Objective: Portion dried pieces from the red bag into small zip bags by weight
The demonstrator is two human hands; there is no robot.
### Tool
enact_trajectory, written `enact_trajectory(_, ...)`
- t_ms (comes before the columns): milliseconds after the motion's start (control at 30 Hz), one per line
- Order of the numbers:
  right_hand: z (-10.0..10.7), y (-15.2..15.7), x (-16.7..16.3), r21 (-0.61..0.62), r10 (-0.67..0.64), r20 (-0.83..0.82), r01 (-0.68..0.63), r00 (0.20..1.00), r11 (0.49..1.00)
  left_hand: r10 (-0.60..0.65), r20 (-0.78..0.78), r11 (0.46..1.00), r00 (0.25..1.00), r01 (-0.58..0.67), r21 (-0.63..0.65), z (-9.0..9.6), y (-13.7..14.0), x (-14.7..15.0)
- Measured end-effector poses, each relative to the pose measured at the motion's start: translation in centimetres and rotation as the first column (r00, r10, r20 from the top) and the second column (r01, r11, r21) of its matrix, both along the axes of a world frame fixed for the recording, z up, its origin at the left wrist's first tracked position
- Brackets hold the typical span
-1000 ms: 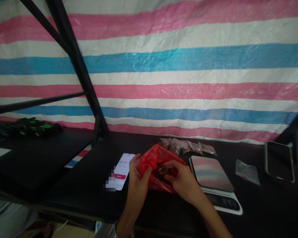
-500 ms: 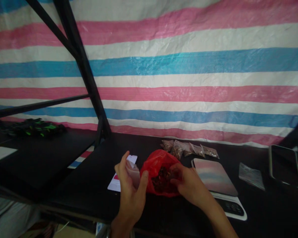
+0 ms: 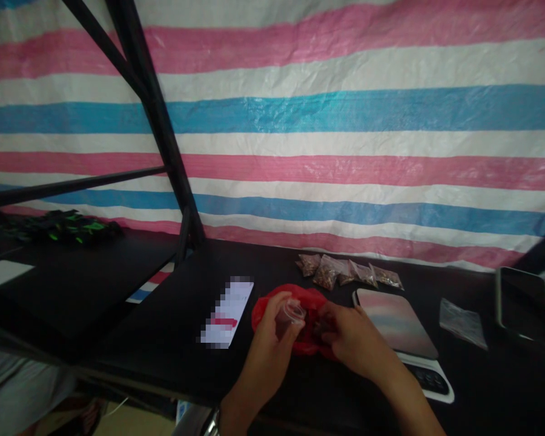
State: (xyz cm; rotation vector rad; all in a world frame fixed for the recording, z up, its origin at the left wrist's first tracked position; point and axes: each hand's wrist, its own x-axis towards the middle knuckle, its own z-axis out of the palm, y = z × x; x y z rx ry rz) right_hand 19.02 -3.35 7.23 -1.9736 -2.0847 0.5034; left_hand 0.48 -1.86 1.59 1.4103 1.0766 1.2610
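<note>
My left hand [image 3: 275, 339] is closed around a small clear plastic bag [image 3: 293, 310], whose rounded mouth stands open over the red plastic bag [image 3: 263, 303]. Inside the red bag, my right hand [image 3: 352, 339] pinches some small dark dried pieces [image 3: 318, 327]. Its fingertips are partly in shadow, so how much they hold cannot be made out. Both hands hide most of the red bag's contents. To its right lies a kitchen scale [image 3: 397, 321] with a shiny plate, close beside my right wrist.
Several filled small bags [image 3: 327, 272] lie in a row behind the red bag. A blurred-out white and pink phone screen or card [image 3: 227, 315] lies left. An unfilled clear bag [image 3: 462, 323] and a dark framed device [image 3: 524, 306] lie right. A black metal post [image 3: 168, 139] rises at left.
My left hand has moved right with the small clear bag, from beside the red bag to over it. My right hand stays in the red bag, fingers closer together.
</note>
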Motion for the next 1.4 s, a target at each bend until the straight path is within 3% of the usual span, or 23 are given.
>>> enact_trajectory(100, 0.0, 0.0, 0.7, -0.023, -0.029, -0.082, 0.027, 0.996, 0.999, 0.018, -0.049, 0.998, 0.999, -0.015, 0.065, -0.1, 0.7, -1.0)
enact_trajectory(367, 0.0, 0.6, 0.9, 0.15, 0.059, -0.408, 0.003, 0.911, 0.989, 0.003, -0.125, 0.997, 0.992, 0.008, 0.083, -1.4, 1.4, -1.8)
enact_trajectory(533, 0.8, 0.6, -1.4, 0.275, 0.189, -0.39, -0.082, 0.901, 0.958, -0.104, -0.221, 0.983, 0.97, 0.134, 0.124, -2.1, 1.4, -1.4)
enact_trajectory(767, 1.3, 0.7, -3.0, 0.303, 0.291, -0.35, -0.187, 0.89, 0.935, -0.184, -0.281, 0.96, 0.942, 0.234, 0.153, -1.3, 0.7, -1.2)
enact_trajectory(1067, 1.6, 0.7, -3.7, 0.494, 0.424, -0.3, -0.241, 0.854, 0.835, -0.148, -0.077, 0.981, 0.986, 0.156, 0.111, -0.9, 0.6, -0.9)
enact_trajectory(1233, 1.5, 1.1, -3.5, 0.615, 0.321, -0.329, -0.056, 0.888, 0.786, -0.061, 0.082, 0.993, 0.995, 0.052, 0.107, -0.5, 1.0, -1.2)
enact_trajectory(1300, 1.3, 1.3, -3.3, 0.571, 0.253, -0.342, -0.014, 0.905, 0.821, -0.031, 0.127, 0.996, 0.991, 0.02, 0.083, -0.6, 1.3, -1.3)
enact_trajectory(1400, 0.4, 1.5, -3.4, 0.371, 0.213, -0.303, -0.091, 0.929, 0.924, 0.027, 0.146, 0.998, 0.989, -0.034, 0.044, -0.8, 1.8, -1.6)
